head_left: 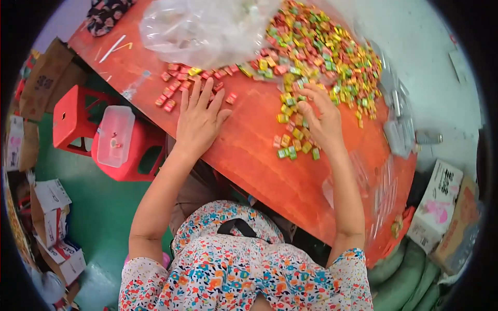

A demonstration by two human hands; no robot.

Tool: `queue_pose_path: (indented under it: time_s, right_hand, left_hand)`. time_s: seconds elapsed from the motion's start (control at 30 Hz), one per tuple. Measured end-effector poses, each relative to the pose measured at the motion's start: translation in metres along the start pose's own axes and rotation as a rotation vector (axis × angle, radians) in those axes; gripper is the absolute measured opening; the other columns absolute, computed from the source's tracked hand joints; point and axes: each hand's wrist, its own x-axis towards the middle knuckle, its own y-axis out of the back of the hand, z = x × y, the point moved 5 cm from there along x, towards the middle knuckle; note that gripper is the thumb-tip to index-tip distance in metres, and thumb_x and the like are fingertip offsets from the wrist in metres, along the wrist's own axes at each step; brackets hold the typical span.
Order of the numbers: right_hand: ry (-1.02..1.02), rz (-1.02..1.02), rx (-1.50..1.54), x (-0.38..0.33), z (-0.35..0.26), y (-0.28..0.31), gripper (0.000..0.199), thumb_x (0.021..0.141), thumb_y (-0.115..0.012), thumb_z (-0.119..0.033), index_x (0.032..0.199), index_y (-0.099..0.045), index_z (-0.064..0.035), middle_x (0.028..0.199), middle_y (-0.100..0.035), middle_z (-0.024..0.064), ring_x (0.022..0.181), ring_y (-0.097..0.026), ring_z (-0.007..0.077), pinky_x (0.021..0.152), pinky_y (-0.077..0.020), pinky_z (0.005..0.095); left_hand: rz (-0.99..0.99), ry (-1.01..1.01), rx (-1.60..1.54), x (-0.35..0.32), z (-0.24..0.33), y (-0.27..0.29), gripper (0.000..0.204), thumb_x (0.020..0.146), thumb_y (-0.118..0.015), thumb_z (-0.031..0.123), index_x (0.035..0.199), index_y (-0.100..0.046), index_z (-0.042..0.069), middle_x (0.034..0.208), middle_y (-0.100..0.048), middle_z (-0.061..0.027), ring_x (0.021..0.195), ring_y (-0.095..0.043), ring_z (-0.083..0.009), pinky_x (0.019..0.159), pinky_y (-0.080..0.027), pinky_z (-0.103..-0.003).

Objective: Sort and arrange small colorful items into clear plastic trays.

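My left hand lies palm down on the red table, fingers spread among a loose group of small red-wrapped sweets. Its fingertips touch or cover some of them. To the right, my right hand hovers over yellow, green and pink wrapped sweets. Its fingers curve and the thumb stands apart from them; nothing shows in its grasp, though the fingertips partly hide the sweets below. Beyond it spreads a large heap of mixed sweets in red, yellow, green and orange.
A clear plastic bag lies at the table's far side, near a white stick. Clear plastic trays line the right edge. Red stools stand left, one bearing a clear container. Cardboard boxes sit at both sides.
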Motion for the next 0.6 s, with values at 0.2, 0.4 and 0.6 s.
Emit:
queue_pose_path:
  time_s: [0.2,0.4,0.6]
  right_hand:
    - [-0.158,0.013,0.055,-0.062,0.006,0.031,0.024,0.094,-0.066,-0.014,0.115,-0.066,-0.0039,0.125,-0.064,0.0152,0.117,-0.062,0.0301,0.098,-0.0483,0.0366]
    - [-0.253,-0.036,0.031,-0.116,-0.017,0.031,0.026,0.092,-0.067,-0.015,0.117,-0.066,-0.0046,0.130,-0.062,0.0162,0.123,-0.058,0.0326,0.102,-0.0466,0.0395]
    - [-0.040,-0.170,-0.221,-0.152,-0.029,0.000,0.043,0.088,-0.061,-0.003,0.131,-0.056,-0.0007,0.142,-0.052,0.0191,0.135,-0.047,0.0343,0.114,-0.0340,0.0485]
  left_hand:
    - [-0.097,-0.105,-0.130,-0.019,0.055,0.005,0.048,0.097,-0.057,0.031,0.139,-0.053,0.009,0.155,-0.038,-0.0140,0.143,-0.034,-0.0339,0.117,-0.025,-0.052]
    - [-0.168,-0.110,-0.310,-0.049,0.126,0.011,0.061,0.095,-0.058,0.032,0.146,-0.041,0.004,0.155,-0.031,-0.0250,0.145,-0.028,-0.0402,0.118,-0.019,-0.053]
    - [-0.269,-0.091,-0.749,-0.051,0.175,0.001,0.077,0.098,-0.050,0.026,0.155,-0.009,-0.006,0.160,-0.009,-0.0316,0.151,-0.005,-0.0443,0.121,-0.002,-0.053]
